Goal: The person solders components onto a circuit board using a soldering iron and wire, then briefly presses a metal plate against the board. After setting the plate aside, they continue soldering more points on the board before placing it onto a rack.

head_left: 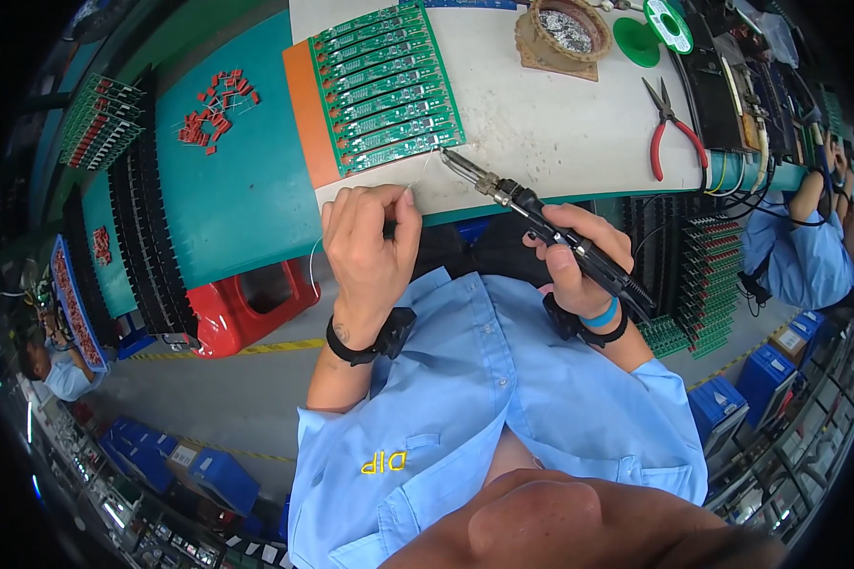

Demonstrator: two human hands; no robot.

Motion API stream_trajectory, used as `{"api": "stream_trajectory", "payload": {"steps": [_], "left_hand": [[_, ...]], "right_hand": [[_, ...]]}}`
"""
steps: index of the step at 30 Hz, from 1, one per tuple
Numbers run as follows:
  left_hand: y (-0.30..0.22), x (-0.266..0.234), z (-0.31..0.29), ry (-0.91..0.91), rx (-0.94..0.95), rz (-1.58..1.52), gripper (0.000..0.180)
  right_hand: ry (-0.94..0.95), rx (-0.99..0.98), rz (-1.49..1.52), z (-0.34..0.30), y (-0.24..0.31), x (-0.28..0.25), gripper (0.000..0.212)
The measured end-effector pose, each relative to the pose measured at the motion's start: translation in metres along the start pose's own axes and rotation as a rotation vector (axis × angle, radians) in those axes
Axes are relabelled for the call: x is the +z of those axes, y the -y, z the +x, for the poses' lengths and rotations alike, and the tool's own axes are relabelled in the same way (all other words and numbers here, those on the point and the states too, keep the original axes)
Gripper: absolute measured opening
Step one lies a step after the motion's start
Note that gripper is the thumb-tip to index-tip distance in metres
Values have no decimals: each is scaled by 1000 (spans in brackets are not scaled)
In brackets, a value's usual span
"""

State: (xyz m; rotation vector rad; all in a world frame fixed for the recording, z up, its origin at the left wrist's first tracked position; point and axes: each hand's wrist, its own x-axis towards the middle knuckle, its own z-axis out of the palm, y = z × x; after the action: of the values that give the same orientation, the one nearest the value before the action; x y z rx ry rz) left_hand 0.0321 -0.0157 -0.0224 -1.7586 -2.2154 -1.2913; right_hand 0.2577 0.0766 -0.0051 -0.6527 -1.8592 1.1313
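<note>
My right hand [583, 256] is wrapped round a black soldering iron [531, 207], its metal tip pointing up and left at the near right corner of a green circuit board panel [389, 90]. Between the thumb and fingers of my left hand [370, 237] I pinch a thin solder wire [425, 171]. The wire runs up toward the iron's tip, and its tail loops down beside my left wrist. Whether wire and tip touch is too small to tell. Several narrow boards make up the panel, which lies on the bench with an orange strip [311, 114] along its left side.
Red components [209, 119] lie loose on the green mat [266, 180]. Red-handled pliers [669, 133], a brown pot [561, 38] and a green solder spool [669, 24] are at the right. Black racks [152, 228] stand left, board stacks [711, 275] right. Co-workers sit on both sides.
</note>
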Motion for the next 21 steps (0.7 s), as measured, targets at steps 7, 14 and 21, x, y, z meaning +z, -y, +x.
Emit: {"api": "stream_trajectory", "payload": {"steps": [7, 14, 21], "left_hand": [[0, 2, 2, 10, -2, -7, 15], [0, 3, 3, 20, 14, 6, 15], [-1, 3, 3, 19, 6, -2, 14]], "right_hand": [[10, -24, 3, 2, -1, 1, 37], [50, -56, 9, 6, 0, 1, 36], [58, -73, 14, 6, 0, 1, 35]]}}
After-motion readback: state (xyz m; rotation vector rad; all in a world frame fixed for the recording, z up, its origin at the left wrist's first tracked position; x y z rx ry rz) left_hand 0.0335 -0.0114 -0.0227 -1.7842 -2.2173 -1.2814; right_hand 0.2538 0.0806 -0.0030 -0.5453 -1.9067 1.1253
